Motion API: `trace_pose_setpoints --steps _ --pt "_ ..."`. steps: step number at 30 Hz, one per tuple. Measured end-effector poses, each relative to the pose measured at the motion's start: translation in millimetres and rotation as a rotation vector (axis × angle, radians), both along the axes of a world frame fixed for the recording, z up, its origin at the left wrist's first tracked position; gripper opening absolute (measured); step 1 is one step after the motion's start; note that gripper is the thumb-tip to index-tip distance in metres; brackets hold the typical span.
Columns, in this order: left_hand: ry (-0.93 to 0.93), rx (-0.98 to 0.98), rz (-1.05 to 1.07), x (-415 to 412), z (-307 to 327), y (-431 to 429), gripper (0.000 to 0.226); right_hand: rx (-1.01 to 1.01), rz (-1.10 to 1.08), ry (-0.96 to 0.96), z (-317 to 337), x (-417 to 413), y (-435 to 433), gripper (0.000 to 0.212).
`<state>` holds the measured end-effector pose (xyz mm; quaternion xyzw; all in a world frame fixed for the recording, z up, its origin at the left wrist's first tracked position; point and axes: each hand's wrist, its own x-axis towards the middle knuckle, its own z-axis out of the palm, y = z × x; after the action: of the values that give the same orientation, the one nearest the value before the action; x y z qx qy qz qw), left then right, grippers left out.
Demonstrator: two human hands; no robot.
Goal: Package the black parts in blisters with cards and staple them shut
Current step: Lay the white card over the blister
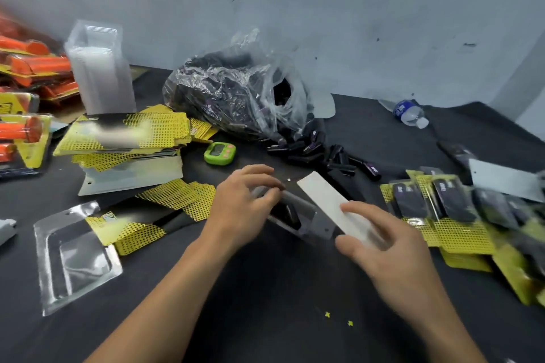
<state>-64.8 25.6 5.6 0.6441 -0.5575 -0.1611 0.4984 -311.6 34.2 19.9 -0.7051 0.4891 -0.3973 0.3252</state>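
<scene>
Left hand (246, 203) curls its fingers on the blister (295, 215) holding a black part (287, 214), while the right hand (383, 247), at 3 o'clock, pinches a card (327, 203).

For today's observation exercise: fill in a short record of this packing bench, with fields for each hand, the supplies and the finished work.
left hand: holding a clear blister with a black part inside
right hand: holding a white card at the blister
supply of parts: plastic bag, some spilled beside it
card stack: far left
finished packs: right
table: dark
</scene>
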Motion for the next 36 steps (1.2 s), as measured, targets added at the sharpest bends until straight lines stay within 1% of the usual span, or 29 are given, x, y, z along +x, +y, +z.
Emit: trace_pose_setpoints --steps 1,2,3,5,9,15,20,25,31,36 --pt "-0.086 0.016 -0.022 -1 -2 -1 0.020 0.044 0.025 -0.071 -2 -6 1 0.041" --pt "-0.167 0.031 -0.050 -3 -4 -2 0.021 0.079 0.045 -0.093 -3 -11 1 0.041" --pt "-0.239 0.048 -0.083 -7 -6 -4 0.023 0.109 0.063 -0.074 -3 -14 1 0.042" --pt "-0.316 0.096 -0.138 -12 -10 -7 0.030 0.147 0.082 0.019 -5 -17 0 0.043" --pt "-0.375 0.226 -0.211 -12 -15 -11 0.040 0.165 0.050 0.207 -9 -16 -1 0.037" --pt "-0.372 0.296 -0.305 -2 -9 -10 0.048 0.166 0.019 0.293 -11 -15 0 0.036" --pt "-0.302 0.340 -0.352 -1 -3 -7 0.057 0.113 -0.022 0.353 -12 -9 6 0.037" --pt "-0.273 0.356 -0.360 -2 1 -3 0.073 0.079 -0.029 0.407 -14 -6 8 0.038" --pt "-0.312 0.374 -0.354 -4 0 -2 0.074 0.016 -0.058 0.527 -20 -4 7 0.045" --pt "-0.350 0.370 -0.347 -4 -4 -3 0.072 -0.109 -0.077 0.612 -25 1 8 0.051"
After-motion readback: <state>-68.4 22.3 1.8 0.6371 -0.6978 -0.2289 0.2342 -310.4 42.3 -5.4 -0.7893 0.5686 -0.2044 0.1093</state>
